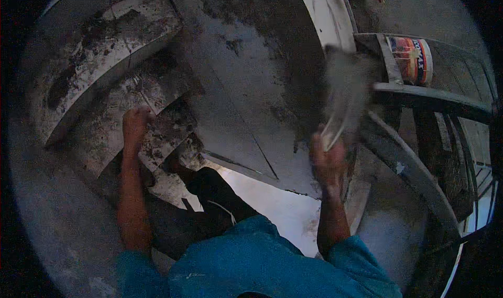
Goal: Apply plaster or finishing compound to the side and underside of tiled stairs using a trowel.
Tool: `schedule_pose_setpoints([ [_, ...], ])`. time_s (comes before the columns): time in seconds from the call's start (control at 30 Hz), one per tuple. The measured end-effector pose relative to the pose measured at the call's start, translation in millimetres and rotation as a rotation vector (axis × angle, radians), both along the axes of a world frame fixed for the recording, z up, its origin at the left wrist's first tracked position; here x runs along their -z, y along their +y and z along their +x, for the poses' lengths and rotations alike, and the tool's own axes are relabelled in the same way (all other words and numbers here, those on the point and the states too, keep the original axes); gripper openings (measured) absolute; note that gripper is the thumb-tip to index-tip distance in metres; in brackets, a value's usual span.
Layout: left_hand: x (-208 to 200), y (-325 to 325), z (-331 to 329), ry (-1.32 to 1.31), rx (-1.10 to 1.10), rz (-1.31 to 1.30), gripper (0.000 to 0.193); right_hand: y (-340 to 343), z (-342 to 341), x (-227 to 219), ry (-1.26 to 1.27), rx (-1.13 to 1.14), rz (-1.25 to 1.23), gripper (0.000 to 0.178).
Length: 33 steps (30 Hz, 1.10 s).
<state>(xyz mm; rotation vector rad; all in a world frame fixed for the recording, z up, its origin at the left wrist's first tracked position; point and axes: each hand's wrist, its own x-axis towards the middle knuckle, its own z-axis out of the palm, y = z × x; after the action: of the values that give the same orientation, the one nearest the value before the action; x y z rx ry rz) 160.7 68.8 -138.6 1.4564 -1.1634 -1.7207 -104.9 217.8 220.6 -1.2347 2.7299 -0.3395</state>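
My right hand is closed round the lower end of a broad grey hand tool, smeared by motion. A pale curved strip shows at its grip, but its exact kind cannot be made out. It is held up in front of a grey plastered surface with darker patches. On the left, my left hand is closed in a fist above the stained steps. Whatever its fingers may hold is hidden.
Curved, dirt-marked steps rise on the left, below my bent legs. A paint bucket with a coloured label stands at upper right, beside a curved grey ledge. Dark bars run along the far right. Bright light shows below the plastered surface.
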Motion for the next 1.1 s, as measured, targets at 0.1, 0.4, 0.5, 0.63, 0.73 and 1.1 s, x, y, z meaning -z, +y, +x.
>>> schedule_pose_setpoints([
  [0.1,-21,-8,-10,0.129,-0.106,0.073,0.032,23,-30,24,0.179,-0.212,0.1,0.034],
  [0.4,-7,-6,-2,-0.019,0.12,-0.025,0.031,-44,8,-11,0.089,0.09,-0.096,0.037],
  [0.5,2,-6,1,-0.054,0.02,-0.033,0.034,-17,15,-27,0.246,-0.081,-0.2,0.036],
  [0.63,-17,-15,-4,0.281,-0.11,0.097,0.036,16,-11,19,0.328,-0.164,0.05,0.034],
  [0.73,-21,-15,0,0.17,-0.016,0.006,0.037,8,-27,47,0.098,-0.163,0.073,0.032],
  [1.1,-27,-2,-4,-0.068,-0.016,-0.212,0.023,-94,33,-6,0.268,-0.116,-0.146,0.024],
])
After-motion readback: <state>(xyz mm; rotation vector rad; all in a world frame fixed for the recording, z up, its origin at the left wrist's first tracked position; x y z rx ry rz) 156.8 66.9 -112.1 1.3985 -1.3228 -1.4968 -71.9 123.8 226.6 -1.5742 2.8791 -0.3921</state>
